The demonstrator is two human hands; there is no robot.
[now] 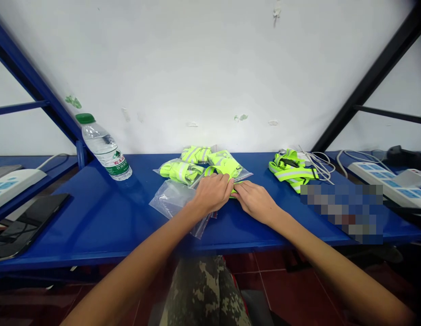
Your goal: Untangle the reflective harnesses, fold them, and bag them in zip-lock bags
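My left hand [214, 192] and my right hand [254, 199] are side by side at the middle of the blue table, both closed on a neon yellow reflective strap [234, 194]. Most of that strap is hidden behind my fingers. Just beyond them lie several reflective straps packed in clear plastic bags, among them a bagged strap [181, 172] on the left and another bagged strap [227, 164] right behind my hands. Flat clear plastic bags [171, 199] lie beside and partly under my left hand and wrist.
A water bottle [106, 151] with a green cap stands at the left. Loose reflective straps [292, 172] lie at the right, near white cables [324, 165] and a blurred patch. Power strips [390, 179] and a black tablet-like device [30, 224] flank the blue table [94, 226].
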